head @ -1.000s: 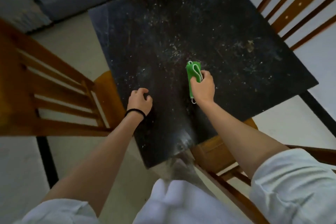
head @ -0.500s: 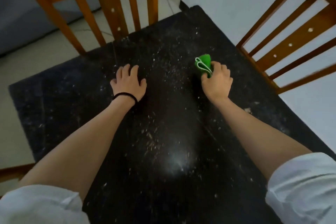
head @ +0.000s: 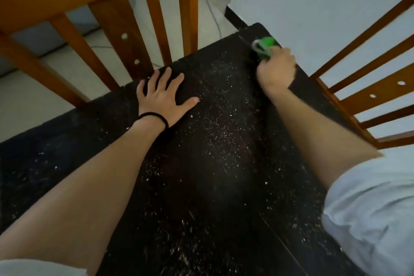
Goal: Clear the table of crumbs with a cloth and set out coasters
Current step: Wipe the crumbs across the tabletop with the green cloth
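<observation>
One wooden chair (head: 139,29) stands at the far left edge of the dark desk (head: 201,197). The left hand (head: 160,96) lies flat on the desk, its grip fully open, all five fingers spread and holding nothing; a black band (head: 156,116) circles its wrist. White crumbs (head: 215,127), too many to count, speckle the desk between the two arms. The right hand (head: 276,69) has its grip closed around one green cloth (head: 264,47), pressing it to the desk at the far corner; motion blur hides the fingers. A second chair (head: 367,87) stands at the right.
</observation>
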Demonstrator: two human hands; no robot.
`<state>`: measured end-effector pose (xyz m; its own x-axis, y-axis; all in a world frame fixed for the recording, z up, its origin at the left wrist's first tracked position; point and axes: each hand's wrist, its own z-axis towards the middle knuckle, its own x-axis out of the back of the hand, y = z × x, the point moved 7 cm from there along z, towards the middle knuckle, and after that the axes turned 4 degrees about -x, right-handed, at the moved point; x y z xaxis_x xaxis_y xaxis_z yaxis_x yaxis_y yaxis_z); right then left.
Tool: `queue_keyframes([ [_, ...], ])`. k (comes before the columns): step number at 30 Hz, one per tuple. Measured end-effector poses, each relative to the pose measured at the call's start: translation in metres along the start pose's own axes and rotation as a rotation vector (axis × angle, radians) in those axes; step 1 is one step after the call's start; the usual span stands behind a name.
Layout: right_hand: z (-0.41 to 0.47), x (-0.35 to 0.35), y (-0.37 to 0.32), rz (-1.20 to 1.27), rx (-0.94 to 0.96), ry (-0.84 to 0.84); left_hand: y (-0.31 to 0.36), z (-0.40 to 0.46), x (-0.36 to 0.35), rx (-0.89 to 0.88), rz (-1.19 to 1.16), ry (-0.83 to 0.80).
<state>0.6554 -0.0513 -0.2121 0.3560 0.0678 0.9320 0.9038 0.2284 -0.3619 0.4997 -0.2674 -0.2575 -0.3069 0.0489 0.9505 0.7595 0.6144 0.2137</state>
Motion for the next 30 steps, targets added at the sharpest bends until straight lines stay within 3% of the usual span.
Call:
queue_keyframes([
  [3, -0.085, -0.023, -0.053, 0.037, 0.443, -0.156, -0.006, 0.003, 0.006, 0.005, -0.039, 0.001],
  [5, -0.108, -0.016, -0.057, 0.121, 0.572, -0.171, -0.012, 0.006, 0.011, -0.003, -0.064, -0.007],
  [9, -0.013, 0.008, -0.038, 0.069, 0.349, 0.110, -0.017, 0.010, 0.019, -0.028, -0.050, -0.014],
  [12, 0.049, -0.002, -0.031, -0.011, 0.099, 0.062, -0.019, 0.011, 0.018, -0.047, -0.043, 0.003],
  [14, 0.042, -0.016, -0.045, -0.077, 0.070, 0.018, -0.018, 0.012, 0.018, -0.051, -0.049, 0.017],
  [17, -0.037, -0.043, -0.093, -0.079, 0.444, -0.029, -0.020, 0.014, 0.018, -0.028, -0.092, 0.017],
  [20, -0.107, -0.046, -0.106, 0.061, 0.765, -0.207, -0.025, 0.010, 0.030, -0.052, -0.219, 0.120],
  [22, -0.074, -0.030, -0.098, 0.063, 0.712, -0.114, -0.036, 0.002, 0.039, -0.017, -0.296, 0.208],
  [24, -0.015, -0.019, -0.081, -0.062, 0.506, 0.031, -0.048, -0.005, 0.042, 0.024, -0.272, 0.254],
  [27, 0.034, -0.024, -0.058, -0.116, 0.160, -0.029, -0.066, -0.011, 0.039, 0.124, -0.242, 0.236],
  [30, -0.025, -0.050, -0.103, -0.159, 0.340, -0.100, -0.090, -0.019, 0.040, 0.224, -0.294, 0.243],
])
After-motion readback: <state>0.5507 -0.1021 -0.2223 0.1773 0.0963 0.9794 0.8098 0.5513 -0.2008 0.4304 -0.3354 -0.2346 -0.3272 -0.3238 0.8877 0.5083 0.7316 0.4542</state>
